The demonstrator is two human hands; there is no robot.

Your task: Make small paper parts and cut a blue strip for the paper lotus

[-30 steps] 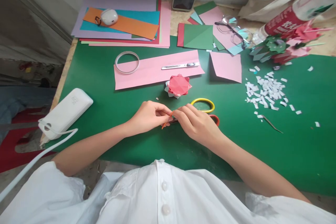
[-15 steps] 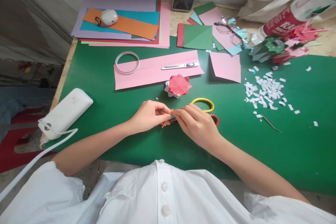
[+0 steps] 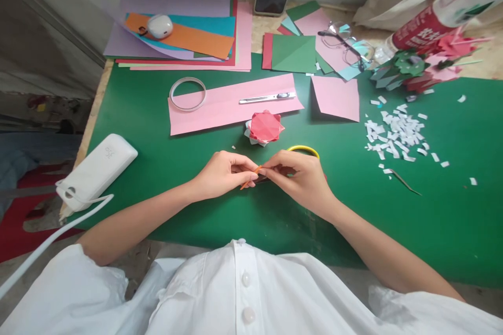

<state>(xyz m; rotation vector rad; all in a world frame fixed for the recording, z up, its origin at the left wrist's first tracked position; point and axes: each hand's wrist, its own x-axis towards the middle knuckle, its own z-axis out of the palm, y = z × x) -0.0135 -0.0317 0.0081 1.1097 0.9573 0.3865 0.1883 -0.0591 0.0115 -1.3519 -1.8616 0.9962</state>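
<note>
Between my fingertips is a thin orange paper strip [image 3: 245,183], slanting down to the left. My left hand [image 3: 226,175] pinches it near its middle. At its upper end, the thumb and fingers of my right hand [image 3: 301,175] are closed on it. Scissors with a yellow handle loop [image 3: 304,148] lie on the table beneath my right hand, mostly hidden by it. Just beyond my hands stands a folded paper flower [image 3: 266,127], red on top with white points below.
A pink strip [image 3: 212,112] bears a craft knife [image 3: 267,98] and a ring of tape [image 3: 173,95]. White paper scraps [image 3: 401,133] lie to the right, a power bank [image 3: 100,170] to the left. Behind are stacked coloured sheets [image 3: 176,0], glasses [image 3: 341,42], paper flowers [image 3: 411,65] and a bottle [image 3: 418,29].
My right hand has turned, and its fingers have shifted along the orange strip, which now slants more. The scissors' red loop is now almost covered. My left hand has stayed nearly in place.
</note>
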